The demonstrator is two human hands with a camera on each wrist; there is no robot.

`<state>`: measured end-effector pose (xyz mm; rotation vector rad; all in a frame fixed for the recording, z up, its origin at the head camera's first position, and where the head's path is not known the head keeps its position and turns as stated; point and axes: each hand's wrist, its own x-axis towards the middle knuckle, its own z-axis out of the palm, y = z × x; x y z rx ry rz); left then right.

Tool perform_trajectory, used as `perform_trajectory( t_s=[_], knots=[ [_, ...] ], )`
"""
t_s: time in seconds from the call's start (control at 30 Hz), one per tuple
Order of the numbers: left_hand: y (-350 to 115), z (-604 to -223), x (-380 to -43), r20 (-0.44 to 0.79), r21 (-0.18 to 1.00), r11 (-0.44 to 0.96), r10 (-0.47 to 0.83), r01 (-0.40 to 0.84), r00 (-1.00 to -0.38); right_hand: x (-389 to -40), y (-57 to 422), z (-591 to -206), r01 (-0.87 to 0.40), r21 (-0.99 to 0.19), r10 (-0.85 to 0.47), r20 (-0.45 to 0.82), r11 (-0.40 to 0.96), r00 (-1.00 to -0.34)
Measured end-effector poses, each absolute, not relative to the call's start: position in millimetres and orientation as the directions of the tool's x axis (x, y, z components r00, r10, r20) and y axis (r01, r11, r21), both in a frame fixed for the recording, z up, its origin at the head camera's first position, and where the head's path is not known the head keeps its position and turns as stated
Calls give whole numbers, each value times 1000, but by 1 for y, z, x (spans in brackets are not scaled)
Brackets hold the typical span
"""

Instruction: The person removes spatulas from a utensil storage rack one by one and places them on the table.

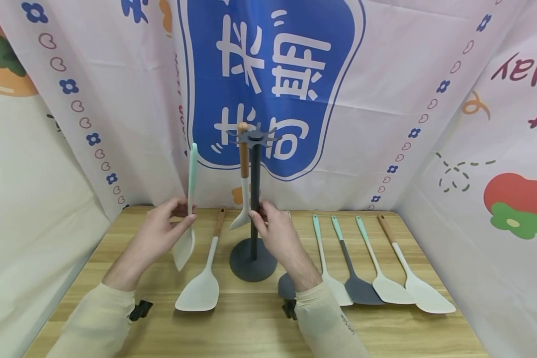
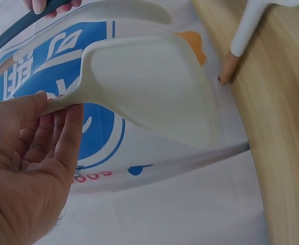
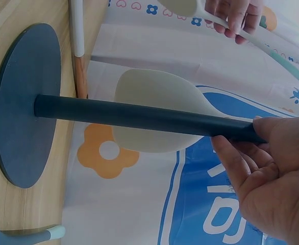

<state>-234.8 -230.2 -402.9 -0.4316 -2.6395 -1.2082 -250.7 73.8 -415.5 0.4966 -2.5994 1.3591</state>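
My left hand (image 1: 157, 232) pinches the shaft of a spatula (image 2: 149, 87) with a mint handle and a broad cream head. It is held in the air, handle up and head down, left of a dark utensil stand (image 1: 253, 268). My right hand (image 1: 281, 237) grips the stand's upright pole (image 3: 139, 113) between thumb and fingers. From the hooked top of the stand hangs a white utensil with a wooden handle (image 1: 244, 159). Its head (image 3: 157, 92) looks rounded and is partly hidden behind the pole in the right wrist view.
A white turner with a wooden handle (image 1: 201, 291) lies left of the stand. To the right lie a dark-headed utensil (image 1: 286, 287) partly under my right forearm, several mint-handled turners (image 1: 362, 291) and another wooden-handled white turner (image 1: 429, 296). A printed cloth (image 1: 398, 59) hangs behind the wooden table (image 1: 250, 328).
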Motion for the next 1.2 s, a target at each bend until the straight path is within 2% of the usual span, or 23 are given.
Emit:
perform_trajectory(
  t_s=[0.6, 1.03, 1.2],
  knots=[
    [-252, -419, -224, 246, 651, 691, 197, 312, -949, -253, 74, -419, -374, -762, -217, 305, 529, -927],
    [-269, -437, -222, 275, 588, 736, 208, 335, -939, -254, 75, -419, -388, -756, -218, 322, 526, -922],
    [-275, -441, -220, 239, 579, 752, 214, 316, -947, -254, 75, -419, -389, -758, -222, 319, 524, -921]
  ],
)
